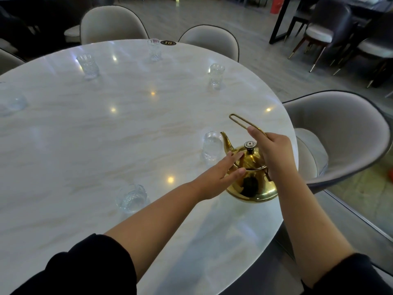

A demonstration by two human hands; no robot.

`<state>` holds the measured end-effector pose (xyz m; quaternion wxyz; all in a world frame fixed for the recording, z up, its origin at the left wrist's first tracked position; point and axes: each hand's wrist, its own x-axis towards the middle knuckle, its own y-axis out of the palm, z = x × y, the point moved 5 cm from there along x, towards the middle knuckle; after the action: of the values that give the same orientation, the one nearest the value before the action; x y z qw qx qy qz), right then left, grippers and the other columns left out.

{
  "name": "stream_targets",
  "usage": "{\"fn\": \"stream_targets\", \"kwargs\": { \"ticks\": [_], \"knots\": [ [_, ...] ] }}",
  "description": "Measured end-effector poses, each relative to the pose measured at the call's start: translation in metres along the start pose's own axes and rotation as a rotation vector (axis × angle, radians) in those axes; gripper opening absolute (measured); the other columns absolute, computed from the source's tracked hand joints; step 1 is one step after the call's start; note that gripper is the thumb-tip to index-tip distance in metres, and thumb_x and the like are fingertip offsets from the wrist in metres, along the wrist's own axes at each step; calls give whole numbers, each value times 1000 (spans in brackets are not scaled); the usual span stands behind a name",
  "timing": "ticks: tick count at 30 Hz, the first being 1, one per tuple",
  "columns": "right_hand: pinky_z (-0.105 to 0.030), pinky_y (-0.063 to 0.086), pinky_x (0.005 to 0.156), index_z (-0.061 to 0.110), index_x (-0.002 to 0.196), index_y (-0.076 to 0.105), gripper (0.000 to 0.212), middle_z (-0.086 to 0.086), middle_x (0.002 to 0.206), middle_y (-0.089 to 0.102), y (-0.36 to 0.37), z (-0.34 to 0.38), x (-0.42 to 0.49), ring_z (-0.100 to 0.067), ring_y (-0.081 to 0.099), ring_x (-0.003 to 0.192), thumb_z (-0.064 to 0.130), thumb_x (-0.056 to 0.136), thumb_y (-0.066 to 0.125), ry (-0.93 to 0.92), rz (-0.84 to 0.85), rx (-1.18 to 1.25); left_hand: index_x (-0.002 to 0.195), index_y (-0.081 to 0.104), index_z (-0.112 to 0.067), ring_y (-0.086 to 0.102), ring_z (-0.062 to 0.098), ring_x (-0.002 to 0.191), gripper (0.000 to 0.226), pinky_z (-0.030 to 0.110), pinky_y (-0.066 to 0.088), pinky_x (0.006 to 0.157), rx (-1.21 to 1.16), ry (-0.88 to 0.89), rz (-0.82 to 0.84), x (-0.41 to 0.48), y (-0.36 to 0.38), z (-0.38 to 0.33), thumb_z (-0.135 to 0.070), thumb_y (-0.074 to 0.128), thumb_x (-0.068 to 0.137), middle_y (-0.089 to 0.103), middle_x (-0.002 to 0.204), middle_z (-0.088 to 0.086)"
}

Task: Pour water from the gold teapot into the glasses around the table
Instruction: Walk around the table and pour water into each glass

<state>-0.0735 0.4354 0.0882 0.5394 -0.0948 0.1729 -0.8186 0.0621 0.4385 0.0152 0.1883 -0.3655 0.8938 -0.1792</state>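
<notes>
The gold teapot is at the near right edge of the round marble table, tilted, with its spout toward a clear glass right next to it. My right hand grips the teapot's thin wire handle from above. With straight fingers, my left hand touches the teapot's lid and shoulder. Another glass holding water stands nearer, to the left. Further glasses stand around the rim: one at the far right, one at the far edge, one at the far left.
Grey padded chairs ring the table, one close at the right and two at the far side. A blurred glass sits at the left edge. A round number tag lies at the far rim. Dark tables and chairs stand at the back right.
</notes>
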Motion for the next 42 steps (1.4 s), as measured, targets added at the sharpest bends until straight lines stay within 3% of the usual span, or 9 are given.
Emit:
{"fn": "stream_targets", "kwargs": {
  "ticks": [5,10,14,20,27,35,42],
  "knots": [
    [-29,31,52,-9,68,54,61,-11,55,32,-7,-7,-33,-13,28,46,50,81,64,-17,-24,125,148,10,-40,12,21,146,60,40,18,115,62,1,-46,-25,6,-7,-56,32,94,0,160,-4],
    [-29,31,54,-7,68,56,56,-13,57,32,-12,2,-71,-14,28,48,47,81,65,-68,23,179,147,11,-42,13,21,146,61,48,17,117,120,-3,-134,-66,19,-18,-57,34,93,4,160,-5],
    [-29,27,49,5,66,54,45,-7,53,29,-12,10,-106,-12,26,45,46,81,67,-107,109,201,147,9,-43,14,19,146,62,45,19,118,137,-41,-174,-111,32,-22,-55,37,93,1,160,-7],
    [-29,25,50,6,63,49,46,-7,53,26,0,26,-155,-11,23,42,45,80,68,-142,186,227,147,10,-43,13,17,146,62,43,20,117,158,-61,-237,-176,37,-25,-55,38,93,3,160,-7],
    [-30,24,50,15,50,38,52,-3,49,26,28,52,-195,-12,23,41,44,77,71,-171,230,237,146,10,-45,10,11,145,62,26,16,107,136,-45,-281,-239,24,-17,-50,42,94,4,160,-10],
    [-34,29,56,-2,64,53,54,-6,52,26,63,86,-223,-16,23,45,48,77,71,-188,182,220,147,12,-44,12,12,145,62,28,17,108,168,-25,-315,-285,-12,-7,-51,42,93,9,159,-8],
    [-27,25,48,6,69,56,42,-3,50,30,92,116,-217,-15,24,43,45,77,71,-219,186,204,146,16,-39,15,15,145,60,27,19,106,153,4,-390,-289,-45,-2,-50,42,93,14,159,-4]
  ]
}}
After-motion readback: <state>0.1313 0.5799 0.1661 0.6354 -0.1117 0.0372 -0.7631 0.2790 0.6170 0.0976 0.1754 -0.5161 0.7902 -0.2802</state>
